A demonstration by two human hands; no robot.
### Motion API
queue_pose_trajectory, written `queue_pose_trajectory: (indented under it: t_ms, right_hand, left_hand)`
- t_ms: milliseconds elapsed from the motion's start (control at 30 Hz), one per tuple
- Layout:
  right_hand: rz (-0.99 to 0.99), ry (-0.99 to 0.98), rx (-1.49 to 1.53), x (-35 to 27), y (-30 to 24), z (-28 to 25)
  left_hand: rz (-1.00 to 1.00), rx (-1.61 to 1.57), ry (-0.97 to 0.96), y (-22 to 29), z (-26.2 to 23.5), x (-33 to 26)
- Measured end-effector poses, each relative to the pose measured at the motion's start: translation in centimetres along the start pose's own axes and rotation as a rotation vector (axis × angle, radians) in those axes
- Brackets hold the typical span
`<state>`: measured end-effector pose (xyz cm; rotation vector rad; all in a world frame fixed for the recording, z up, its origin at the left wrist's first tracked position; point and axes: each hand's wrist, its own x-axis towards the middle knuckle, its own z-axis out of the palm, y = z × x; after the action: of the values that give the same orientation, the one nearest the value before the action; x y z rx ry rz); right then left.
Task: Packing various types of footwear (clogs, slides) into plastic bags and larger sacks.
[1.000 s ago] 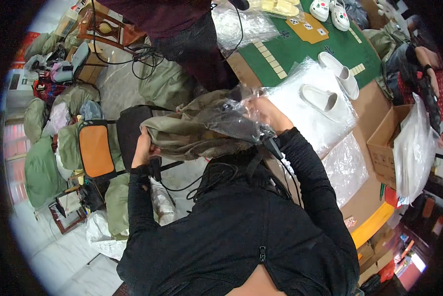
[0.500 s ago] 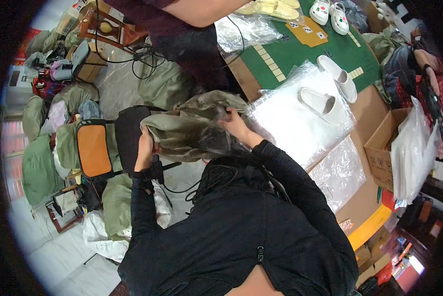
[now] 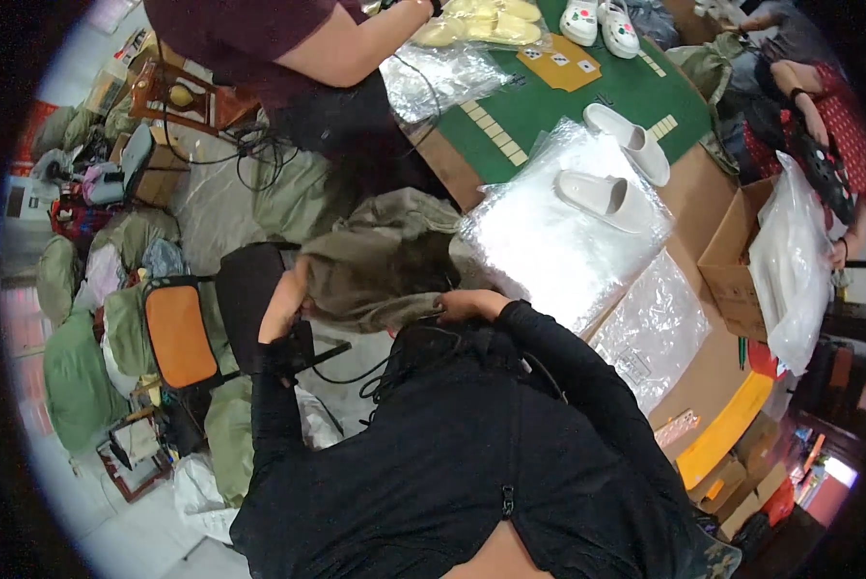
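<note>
Beside the table (image 3: pixel 695 205) and its clear plastic sheets (image 3: pixel 560 253), our olive sack (image 3: pixel 351 275) hangs bunched between our hands. We do best to tension its cloth evenly, clear of those sheets. Our right hand (image 3: pixel 473 305) clamps its fingers on the near edge; our left hand (image 3: pixel 284 304) meets the opposite side, but blur leaves us unable to tell whether its fingers grip.

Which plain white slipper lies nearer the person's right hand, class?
The lower slipper, further left in view; the upper slipper lies farther from the right hand.
</note>
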<state>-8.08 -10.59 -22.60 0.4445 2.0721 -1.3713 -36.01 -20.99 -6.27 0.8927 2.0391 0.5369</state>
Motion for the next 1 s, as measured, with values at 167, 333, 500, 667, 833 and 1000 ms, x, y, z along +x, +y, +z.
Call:
queue_pose_trajectory:
  t_ms: [167, 333, 500, 667, 833, 1000]
  right_hand:
    - [-0.029, 0.332, 0.198, -4.9, 0.5, -2.4]
    - [-0.033, 0.81, 0.474, -7.8, 2.1, -3.2]
    - [0.096, 1.007, 0.579, -12.9, 6.5, -1.6]
    - [0.33, 1.248, 0.465, -15.8, 7.2, -2.1]
    - [0.433, 1.639, 0.311, -18.5, 9.0, -4.6]
    - [0.652, 1.997, -0.029, -21.6, 12.9, -9.8]
  left_hand:
    - [0.025, 0.326, -0.268, 4.1, 1.2, 3.3]
    - [0.251, 0.393, -0.181, 8.6, 5.9, 8.4]
    - [0.482, 0.598, -0.274, 15.8, 12.9, 7.9]
    - [0.783, 0.557, -0.377, 16.4, 21.2, 11.0]
    - [1.11, 1.117, -0.34, 16.8, 28.5, 8.5]
    - [1.048, 1.13, -0.356, 11.2, 32.6, 10.8]
